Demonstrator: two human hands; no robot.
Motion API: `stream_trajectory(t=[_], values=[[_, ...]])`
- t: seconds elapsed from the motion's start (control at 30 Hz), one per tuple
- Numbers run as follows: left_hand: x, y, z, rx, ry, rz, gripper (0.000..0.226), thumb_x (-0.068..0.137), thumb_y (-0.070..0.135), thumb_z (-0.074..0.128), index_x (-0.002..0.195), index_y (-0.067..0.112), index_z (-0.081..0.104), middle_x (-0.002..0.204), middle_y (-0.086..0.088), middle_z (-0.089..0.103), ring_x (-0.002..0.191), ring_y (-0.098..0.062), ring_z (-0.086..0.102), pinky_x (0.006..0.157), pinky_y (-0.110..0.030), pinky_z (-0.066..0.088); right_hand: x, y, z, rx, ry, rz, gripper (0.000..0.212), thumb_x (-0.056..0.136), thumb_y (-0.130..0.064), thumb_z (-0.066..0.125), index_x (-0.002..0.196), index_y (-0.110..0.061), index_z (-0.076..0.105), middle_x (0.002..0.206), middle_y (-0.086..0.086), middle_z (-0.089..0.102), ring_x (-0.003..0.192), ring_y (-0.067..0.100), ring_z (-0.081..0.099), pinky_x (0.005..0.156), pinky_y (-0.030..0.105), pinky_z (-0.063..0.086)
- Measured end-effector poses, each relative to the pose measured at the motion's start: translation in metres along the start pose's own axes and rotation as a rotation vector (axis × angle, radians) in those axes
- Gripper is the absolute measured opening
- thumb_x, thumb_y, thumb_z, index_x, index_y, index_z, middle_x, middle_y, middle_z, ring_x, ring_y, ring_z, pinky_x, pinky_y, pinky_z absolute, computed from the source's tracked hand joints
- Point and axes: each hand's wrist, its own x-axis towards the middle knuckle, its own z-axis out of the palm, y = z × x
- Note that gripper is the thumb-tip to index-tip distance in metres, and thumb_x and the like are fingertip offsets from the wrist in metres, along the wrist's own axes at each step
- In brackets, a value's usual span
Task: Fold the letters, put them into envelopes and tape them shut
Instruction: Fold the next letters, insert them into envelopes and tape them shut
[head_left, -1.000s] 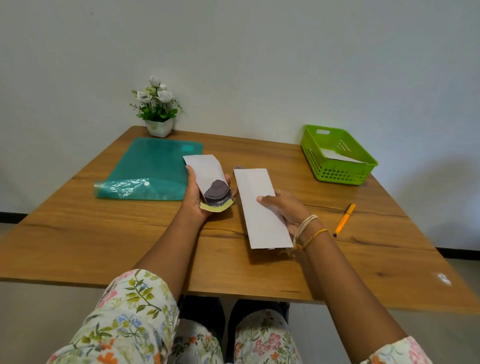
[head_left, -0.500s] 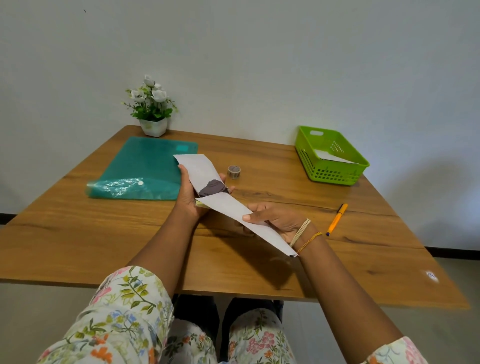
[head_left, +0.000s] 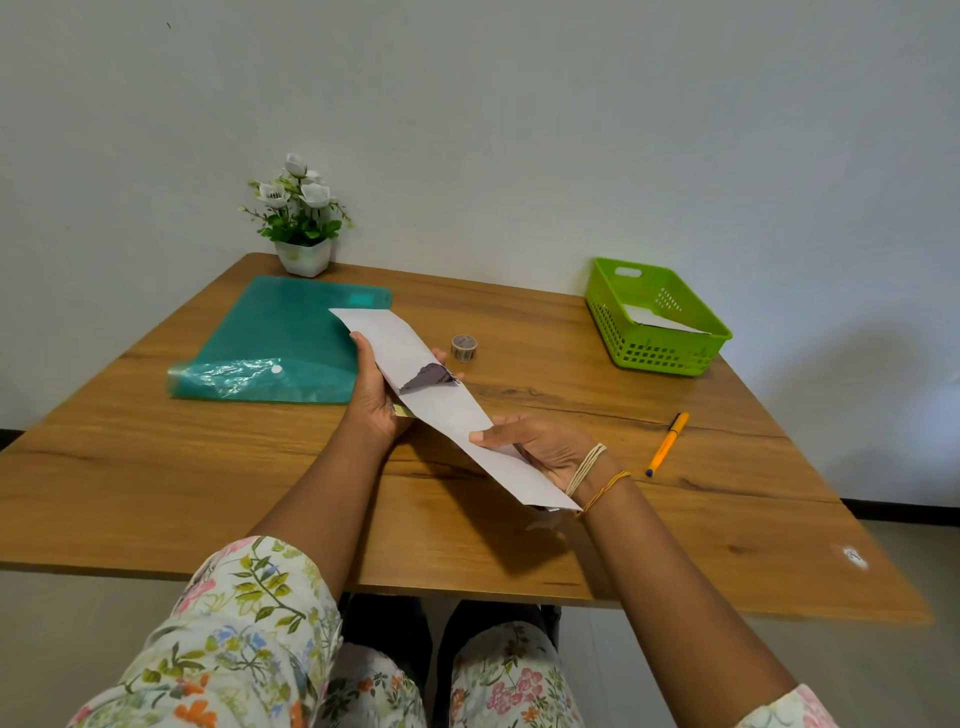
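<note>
A teal folder (head_left: 280, 338) lies at the desk's (head_left: 208, 493) left, a potted plant (head_left: 301, 218) behind it. The left hand (head_left: 376, 395) grips the envelope (head_left: 384, 338), fingers curled round its edges. The right hand (head_left: 540, 447) pinches the folded letter (head_left: 457, 410), whose tip meets the envelope's mouth above the desk. Beyond sit a tape roll (head_left: 464, 347), an orange pen (head_left: 667, 443) and a green basket (head_left: 655, 317).

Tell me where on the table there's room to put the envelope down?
Bare wood lies along the near edge of the table, and between the tape roll and green basket. The folder and plant crowd the far left.
</note>
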Motion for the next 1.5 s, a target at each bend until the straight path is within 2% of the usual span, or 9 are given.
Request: stream_trajectory(t=[0.27, 0.43, 0.6, 0.77, 0.87, 1.03, 1.2, 1.37, 1.5], values=[[0.007, -0.002, -0.004, -0.079, -0.050, 0.007, 0.087, 0.074, 0.078, 0.052, 0.132, 0.013, 0.049, 0.105, -0.022, 0.063, 0.100, -0.035, 0.063, 0.106, -0.065, 0.033, 0.004, -0.001, 0.006, 0.074, 0.005, 0.019, 0.014, 0.089, -0.012, 0.060, 0.096, 0.000, 0.061, 0.070, 0.009, 0.065, 0.045, 0.014, 0.062, 0.040, 0.021, 0.051], [0.005, -0.002, -0.002, -0.078, -0.053, -0.006, 0.085, 0.077, 0.077, 0.048, 0.132, 0.012, 0.046, 0.115, -0.023, 0.062, 0.115, -0.037, 0.059, 0.104, -0.067, 0.034, 0.005, -0.004, 0.007, 0.105, -0.047, 0.041, 0.011, 0.091, -0.009, 0.057, 0.091, 0.000, 0.064, 0.066, 0.006, 0.067, 0.046, 0.011, 0.061, 0.039, 0.019, 0.049], [-0.002, -0.001, 0.001, -0.081, -0.073, -0.026, 0.085, 0.078, 0.076, 0.047, 0.136, 0.014, 0.043, 0.131, -0.024, 0.053, 0.118, -0.040, 0.057, 0.099, -0.070, 0.036, 0.006, -0.002, 0.004, 0.195, -0.137, 0.041, 0.030, 0.074, -0.009, 0.063, 0.102, -0.001, 0.062, 0.091, 0.007, 0.061, 0.067, 0.009, 0.060, 0.044, 0.015, 0.049], [-0.008, -0.001, 0.003, -0.090, -0.130, -0.095, 0.083, 0.076, 0.072, 0.056, 0.137, 0.017, 0.045, 0.132, -0.025, 0.053, 0.112, -0.043, 0.060, 0.078, -0.071, 0.048, 0.011, -0.009, 0.002, 0.145, -0.071, 0.053, 0.018, 0.078, -0.010, 0.065, 0.094, -0.001, 0.066, 0.077, 0.007, 0.066, 0.059, 0.011, 0.062, 0.042, 0.018, 0.049], [-0.006, -0.002, 0.001, -0.111, -0.110, -0.102, 0.085, 0.075, 0.066, 0.063, 0.138, 0.014, 0.041, 0.134, -0.025, 0.051, 0.114, -0.043, 0.060, 0.086, -0.073, 0.044, 0.016, -0.014, 0.007, 0.094, 0.033, 0.028, 0.016, 0.086, -0.013, 0.065, 0.097, -0.002, 0.062, 0.067, 0.010, 0.070, 0.051, 0.018, 0.066, 0.043, 0.023, 0.052], [-0.002, -0.001, -0.001, -0.122, -0.065, -0.094, 0.089, 0.071, 0.068, 0.065, 0.136, 0.011, 0.044, 0.135, -0.026, 0.051, 0.114, -0.043, 0.060, 0.100, -0.069, 0.037, 0.012, -0.015, 0.015, 0.268, -0.052, 0.104, 0.027, 0.086, -0.025, 0.067, 0.104, -0.005, 0.061, 0.088, 0.016, 0.073, 0.074, 0.028, 0.072, 0.062, 0.040, 0.060], [-0.004, 0.000, 0.001, -0.130, -0.058, -0.084, 0.084, 0.075, 0.071, 0.060, 0.132, 0.011, 0.046, 0.134, -0.024, 0.053, 0.113, -0.041, 0.060, 0.092, -0.069, 0.044, -0.004, -0.009, -0.003, 0.051, -0.092, 0.144, 0.029, 0.082, -0.011, 0.068, 0.107, 0.000, 0.059, 0.091, 0.014, 0.073, 0.078, 0.023, 0.073, 0.058, 0.030, 0.060], [-0.009, -0.001, 0.004, -0.106, -0.096, -0.126, 0.083, 0.076, 0.068, 0.062, 0.137, 0.014, 0.045, 0.137, -0.023, 0.051, 0.114, -0.041, 0.060, 0.083, -0.071, 0.047, 0.008, -0.013, 0.007, 0.566, 0.018, 0.054, 0.017, 0.088, 0.009, 0.056, 0.104, 0.008, 0.057, 0.080, 0.022, 0.070, 0.067, 0.028, 0.072, 0.049, 0.033, 0.058], [-0.011, -0.002, 0.005, -0.021, -0.101, -0.165, 0.084, 0.080, 0.069, 0.054, 0.141, 0.012, 0.040, 0.138, -0.023, 0.051, 0.118, -0.039, 0.057, 0.088, -0.064, 0.048, 0.031, -0.010, 0.031, 0.543, 0.239, -0.076, 0.020, 0.086, 0.005, 0.062, 0.105, 0.000, 0.057, 0.089, 0.014, 0.064, 0.065, 0.020, 0.069, 0.046, 0.028, 0.057]])
